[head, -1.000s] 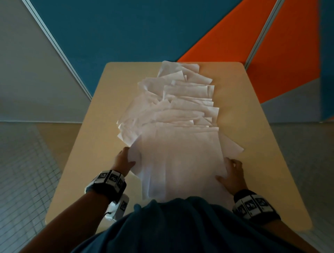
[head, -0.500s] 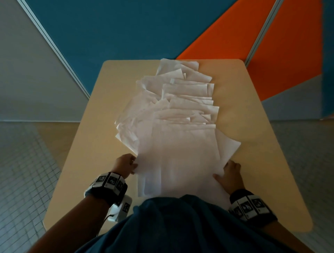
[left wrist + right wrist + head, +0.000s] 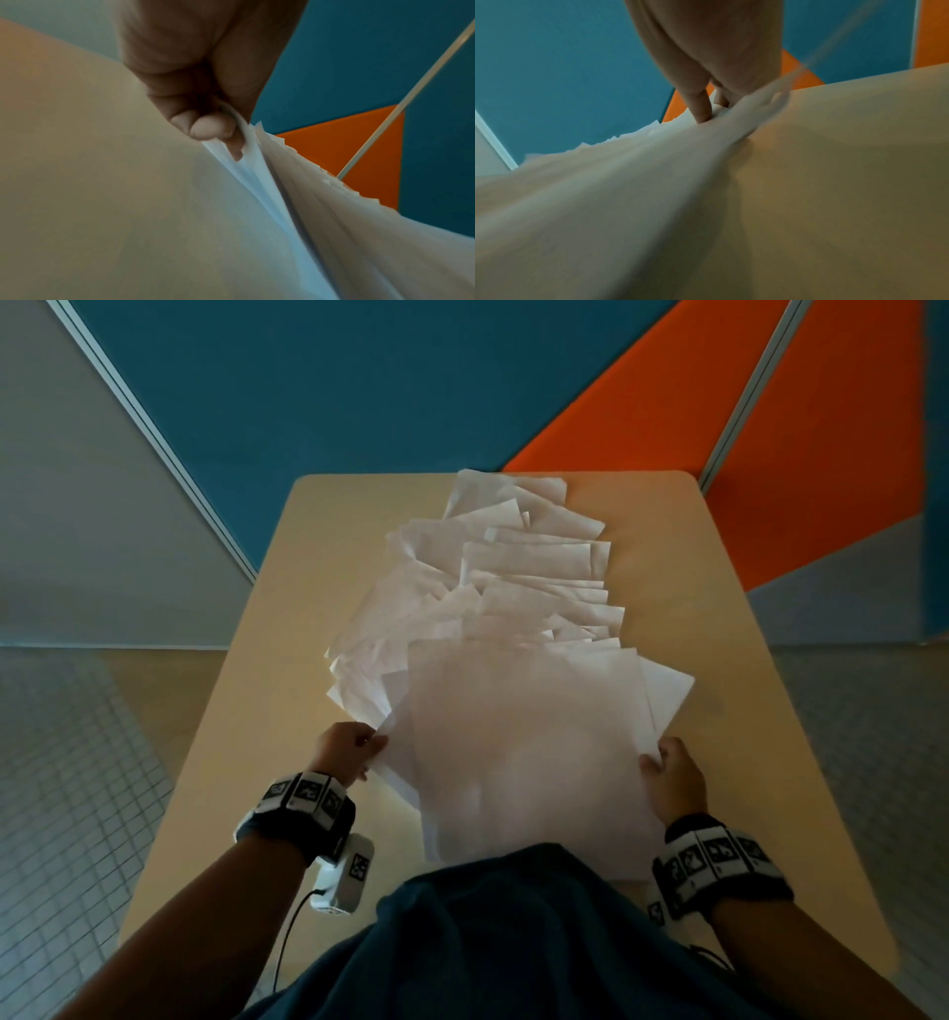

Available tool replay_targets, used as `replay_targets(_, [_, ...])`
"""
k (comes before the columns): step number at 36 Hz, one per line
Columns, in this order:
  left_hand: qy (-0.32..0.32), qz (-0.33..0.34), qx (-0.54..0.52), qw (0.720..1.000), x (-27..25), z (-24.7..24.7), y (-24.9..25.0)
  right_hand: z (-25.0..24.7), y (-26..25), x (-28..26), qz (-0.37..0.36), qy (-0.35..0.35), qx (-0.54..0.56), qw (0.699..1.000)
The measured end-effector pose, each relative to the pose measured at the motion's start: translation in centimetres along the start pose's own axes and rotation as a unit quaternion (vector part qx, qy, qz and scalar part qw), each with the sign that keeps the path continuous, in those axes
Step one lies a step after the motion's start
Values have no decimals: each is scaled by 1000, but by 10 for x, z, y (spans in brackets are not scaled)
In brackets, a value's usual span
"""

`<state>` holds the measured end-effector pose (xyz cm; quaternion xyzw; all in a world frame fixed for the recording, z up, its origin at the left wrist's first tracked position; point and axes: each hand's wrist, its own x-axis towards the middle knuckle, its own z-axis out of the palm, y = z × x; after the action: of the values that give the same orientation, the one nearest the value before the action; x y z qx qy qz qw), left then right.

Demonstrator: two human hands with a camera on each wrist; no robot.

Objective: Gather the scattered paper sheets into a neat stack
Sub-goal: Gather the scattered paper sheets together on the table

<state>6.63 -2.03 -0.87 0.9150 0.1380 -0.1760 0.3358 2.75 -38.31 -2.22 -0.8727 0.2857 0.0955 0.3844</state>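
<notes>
We see the fingers (image 3: 205, 127) of the left hand (image 3: 345, 752) curled at the left edge of the paper sheets (image 3: 524, 742), with thumb and fingertips pinching a few lifted sheet edges. On the other side, the right hand (image 3: 675, 778) holds the right edge of the pile: its thumb (image 3: 700, 105) presses down on top while the other fingers curl in beneath the edge, though motion blur softens the detail there. Between the two hands lies the near part of the pile, roughly squared; beyond it we find the rest fanned out in loose, overlapping layers toward the far edge of the table (image 3: 770, 711), corners jutting left and right. Both wrists wear dark bands with black-and-white markers (image 3: 308, 793). A small white device with a cable (image 3: 345, 875) sits under the left wrist. Behind the table stands a wall of blue and orange panels (image 3: 359, 403). The person's dark blue garment (image 3: 513, 942) covers the near edge of the sheets.
</notes>
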Motion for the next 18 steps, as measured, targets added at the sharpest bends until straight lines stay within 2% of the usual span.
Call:
replay_targets(4, [-51, -25, 6, 998, 2, 0, -3, -5, 1, 6, -2, 7, -18, 1000])
replay_targets(8, [-82, -52, -72, 993, 0, 12, 6, 3, -10, 7, -9, -6, -10, 1000])
replay_targets(12, [-100, -80, -135, 983, -3, 18, 19, 18, -22, 2, -35, -53, 9, 998])
replay_targets(15, [-114, -85, -122, 982, -5, 16, 26, 25, -28, 1, -58, -81, -7, 995])
replay_targets(17, [-110, -96, -79, 986, -6, 11, 29, 26, -29, 3, -63, -66, -9, 996])
replay_targets(18, [-83, -102, -42, 990, -5, 9, 29, 26, -29, 5, -64, -43, -9, 997])
